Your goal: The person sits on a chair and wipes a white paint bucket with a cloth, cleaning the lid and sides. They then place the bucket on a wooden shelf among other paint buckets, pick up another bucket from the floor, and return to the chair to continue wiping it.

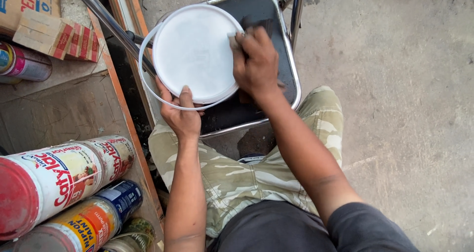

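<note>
A round white plastic bucket (192, 49) with a thin white wire handle rests on the black seat of a metal-framed chair (291, 69). My left hand (180, 115) grips the bucket's near rim, thumb on its white top face. My right hand (256, 60) presses a small pale cloth or pad (232, 38) against the bucket's right edge; the fingers cover most of the pad.
Left of me stands a wooden shelf (118, 99) with paint cans lying on their sides (59, 178), a spray can (24, 64) and cardboard boxes (49, 32). A metal rod (106, 20) crosses diagonally. Bare concrete floor (405, 109) lies to the right.
</note>
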